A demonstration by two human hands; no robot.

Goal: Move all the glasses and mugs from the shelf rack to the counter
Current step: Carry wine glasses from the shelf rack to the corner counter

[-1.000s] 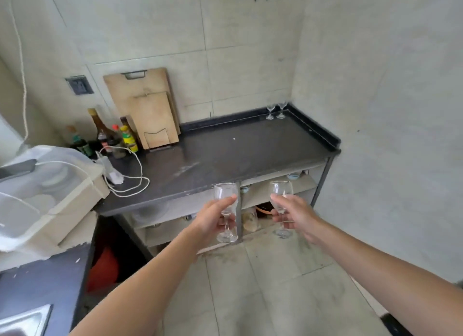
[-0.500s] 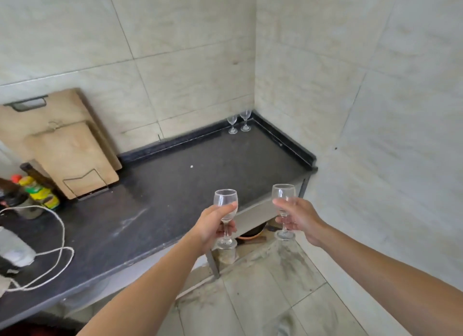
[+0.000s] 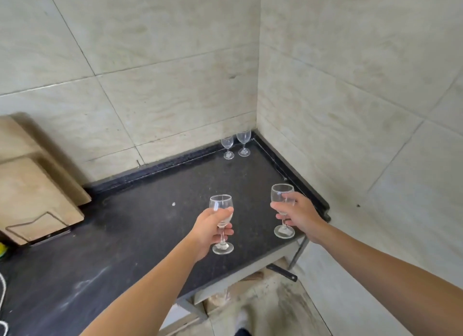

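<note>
Directly beyond both grips, pale tiled walls [image 3: 150, 59] meet in a corner. Beneath the grips lies a dark speckled tabletop [image 3: 140, 235] with a raised back lip. Well to the left of the left grip, two wooden cutting boards [image 3: 32, 197] lean against the wall.

Two bare forearms reach forward over the tabletop. The left grip [image 3: 209, 231] is curled around the stem and lower bowl of an upright, clear left glass [image 3: 221, 205]. The right grip [image 3: 299, 216] is wrapped round the bowl of an upright right glass [image 3: 281, 194], whose foot is near the tabletop's front edge. Whether either foot touches the surface cannot be told.

Far beyond the grips, in the corner, stand a shorter corner glass [image 3: 228, 147] and a taller corner glass [image 3: 243, 143], just beside each other. A white speck [image 3: 173, 204] lies left of the left grip.
</note>
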